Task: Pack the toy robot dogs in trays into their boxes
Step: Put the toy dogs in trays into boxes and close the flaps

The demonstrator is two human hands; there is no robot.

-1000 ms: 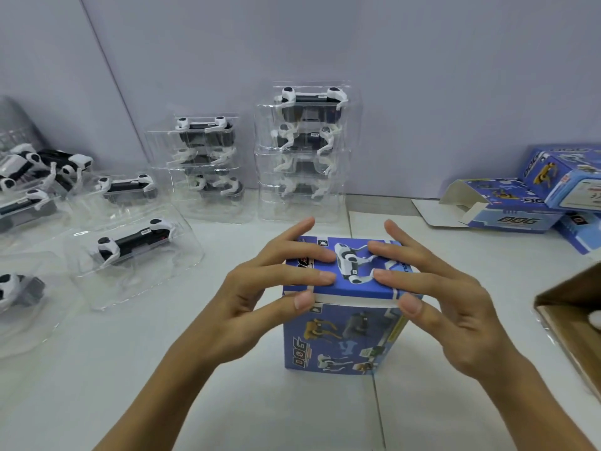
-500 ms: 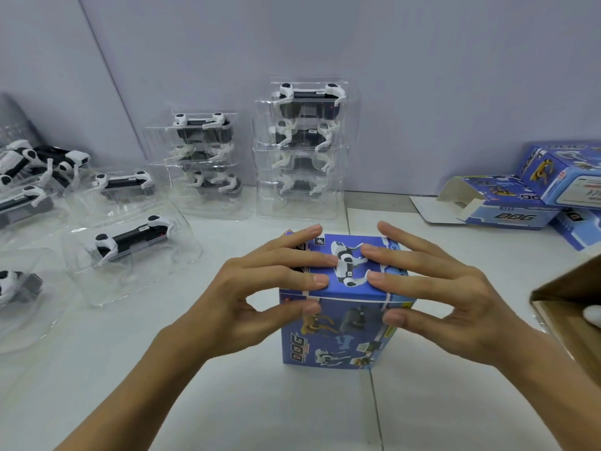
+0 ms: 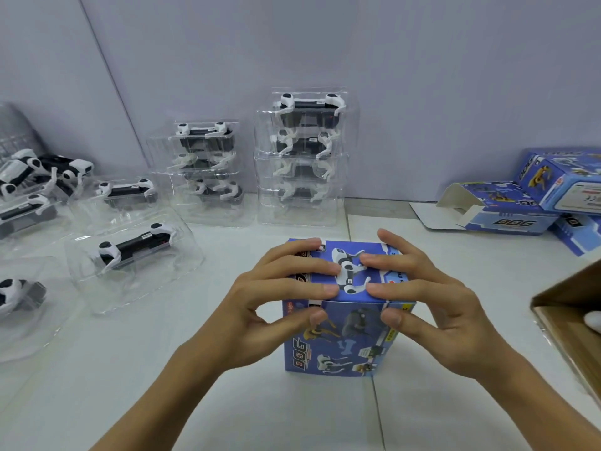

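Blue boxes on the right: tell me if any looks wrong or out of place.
One stands out: the open box lies on its side with its end flap hanging open, unlike the upright box with its lid down under the left hand and right hand.

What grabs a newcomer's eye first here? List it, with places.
Front and centre, the left hand and right hand press straight fingers on the closed top of an upright blue box. Behind it, against the wall, stand two stacks of clear trays holding toy robot dogs. At far right lies an open blue box on its side.
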